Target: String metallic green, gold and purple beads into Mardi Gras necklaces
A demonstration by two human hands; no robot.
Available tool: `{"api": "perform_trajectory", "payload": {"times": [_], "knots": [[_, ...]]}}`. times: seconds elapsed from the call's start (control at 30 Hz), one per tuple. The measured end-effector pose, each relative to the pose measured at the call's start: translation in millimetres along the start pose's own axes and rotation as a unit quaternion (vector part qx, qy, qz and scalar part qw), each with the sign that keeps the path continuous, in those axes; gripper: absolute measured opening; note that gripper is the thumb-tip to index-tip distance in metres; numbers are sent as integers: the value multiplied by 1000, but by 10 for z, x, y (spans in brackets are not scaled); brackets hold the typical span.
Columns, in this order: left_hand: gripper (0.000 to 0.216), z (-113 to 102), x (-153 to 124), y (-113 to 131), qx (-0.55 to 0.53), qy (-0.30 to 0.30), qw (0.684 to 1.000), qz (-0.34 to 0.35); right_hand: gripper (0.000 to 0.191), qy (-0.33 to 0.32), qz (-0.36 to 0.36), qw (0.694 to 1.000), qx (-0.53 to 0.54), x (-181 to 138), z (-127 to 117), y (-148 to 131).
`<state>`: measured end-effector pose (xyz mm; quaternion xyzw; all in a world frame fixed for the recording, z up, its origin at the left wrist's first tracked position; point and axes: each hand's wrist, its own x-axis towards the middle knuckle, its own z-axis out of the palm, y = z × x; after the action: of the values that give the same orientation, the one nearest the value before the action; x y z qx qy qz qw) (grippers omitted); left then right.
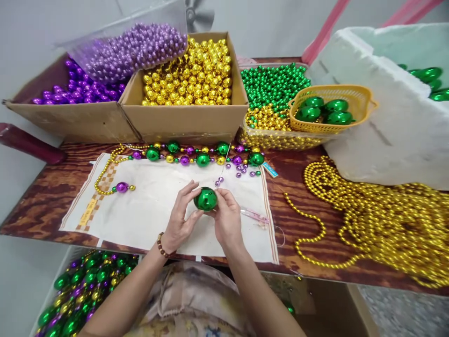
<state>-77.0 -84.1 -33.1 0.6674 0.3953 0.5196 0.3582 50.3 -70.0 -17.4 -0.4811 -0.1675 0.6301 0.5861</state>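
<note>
A large shiny green ball bead [205,199] is pinched between both hands over a white cloth [140,210] on the wooden table. My left hand [180,217] grips its left side; a beaded bracelet sits on that wrist. My right hand [226,217] grips its right side and also pinches a thin needle [224,164] that rises toward a strung row of green, purple and gold beads [196,157]. A short gold strand with one purple bead [121,187] lies at the cloth's left. Pink-handled snips [254,215] lie by my right hand.
Cardboard boxes of purple beads [77,89] and gold beads [189,75] stand behind. A clear tub of green and gold beads [273,93], a yellow basket of green balls [333,110] and a white foam box [396,121] are right. Gold strands [379,220] pile there. Finished necklaces [84,285] fill a bin below.
</note>
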Motion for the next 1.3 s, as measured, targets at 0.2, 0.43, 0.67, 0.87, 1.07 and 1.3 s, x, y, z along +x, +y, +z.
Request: {"api": "perform_trajectory", "payload": {"times": [0.2,0.43,0.67,0.87,1.07,1.3], "knots": [[64,-56,25,-60,99,-28,994,32,27,45,-33,997,-49,64,-44,126],[49,-123,61,-98,65,-48,997,-10,23,14,-60,993,-97,128,-80,159],[49,-258,153,-84,13,-7,1000,-26,16,-2,-156,967,-203,-36,-392,160],[38,-350,386,-21,-123,114,978,-125,15,-99,-209,910,-344,-345,-730,334],[33,-345,557,83,-289,141,926,-197,16,-133,-251,868,-407,-406,-763,426],[36,-365,569,113,-322,137,912,-215,15,-147,-256,861,-414,-395,-713,435]]}}
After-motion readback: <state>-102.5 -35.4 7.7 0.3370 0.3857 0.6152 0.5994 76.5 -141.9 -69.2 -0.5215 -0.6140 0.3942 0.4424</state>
